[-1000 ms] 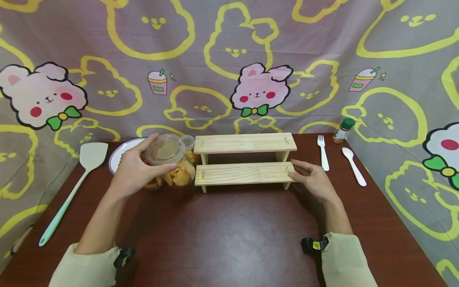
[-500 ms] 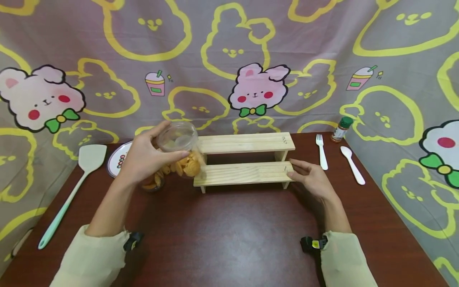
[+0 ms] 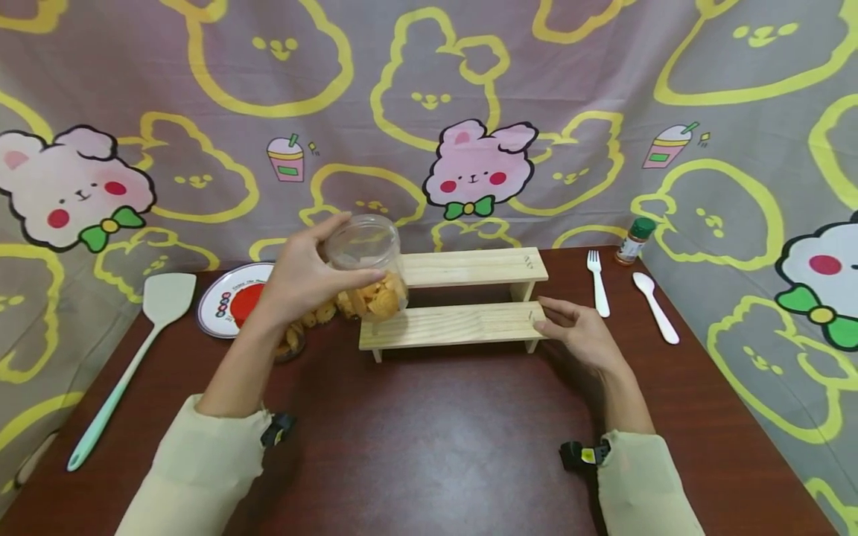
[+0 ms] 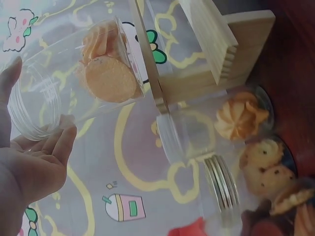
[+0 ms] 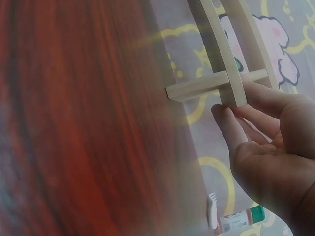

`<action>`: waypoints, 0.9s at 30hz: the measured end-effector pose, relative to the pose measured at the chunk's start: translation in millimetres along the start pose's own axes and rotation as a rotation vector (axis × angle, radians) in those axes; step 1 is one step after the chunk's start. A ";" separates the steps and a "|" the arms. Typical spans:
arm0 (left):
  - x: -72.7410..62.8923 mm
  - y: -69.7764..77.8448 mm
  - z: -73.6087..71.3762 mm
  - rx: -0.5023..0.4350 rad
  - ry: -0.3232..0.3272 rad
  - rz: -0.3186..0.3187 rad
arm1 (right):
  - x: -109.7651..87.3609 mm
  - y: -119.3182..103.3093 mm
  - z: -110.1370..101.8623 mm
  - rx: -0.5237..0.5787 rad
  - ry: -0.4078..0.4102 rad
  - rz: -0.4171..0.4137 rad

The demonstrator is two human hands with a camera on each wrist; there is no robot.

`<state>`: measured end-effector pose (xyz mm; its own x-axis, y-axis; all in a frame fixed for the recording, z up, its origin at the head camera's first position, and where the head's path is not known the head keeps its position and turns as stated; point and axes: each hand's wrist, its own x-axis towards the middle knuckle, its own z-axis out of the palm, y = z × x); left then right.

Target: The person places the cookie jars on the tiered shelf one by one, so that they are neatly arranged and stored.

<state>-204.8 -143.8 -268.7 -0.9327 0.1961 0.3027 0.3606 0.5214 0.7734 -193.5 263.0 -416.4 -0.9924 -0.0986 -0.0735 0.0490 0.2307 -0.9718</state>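
My left hand [image 3: 304,272] grips a clear plastic jar [image 3: 383,294] of cookies round its lid end, thumb toward me. The jar overlaps the left part of the two-step wooden rack [image 3: 456,324] in the head view. In the left wrist view, its base is close over the upper step [image 4: 145,54], with piped and round cookies at the bottom. My right hand [image 3: 583,335] pinches the right end of the rack's lower step, thumb on one face and fingers round the other, as the right wrist view shows.
Left of the rack stand more cookie jars [image 4: 241,118], partly hidden by my left arm. Behind them lies a white plate [image 3: 214,301] with something red. A spatula [image 3: 121,372] lies far left; a white fork [image 3: 599,286], spoon [image 3: 655,307] and green-capped spice bottle [image 3: 633,242] are on the right.
My left hand has lifted the cookie jar and carried it right, from beside the rack to over its left end. The right hand has stayed at the rack's right end.
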 end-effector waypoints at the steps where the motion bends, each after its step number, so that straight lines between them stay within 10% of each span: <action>1: 1.7 0.1 1.7 -0.003 -0.006 -0.001 | 0.1 0.0 0.0 -0.003 -0.001 -0.001; 27: 56.8 24.4 62.0 0.002 -0.065 0.065 | -3.3 -1.8 -1.2 -0.014 -0.016 -0.003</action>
<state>-249.3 -68.5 -267.1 -0.9059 0.2830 0.3150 0.4201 0.5079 0.7520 -190.4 264.1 -414.2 -0.9906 -0.1147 -0.0742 0.0443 0.2442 -0.9687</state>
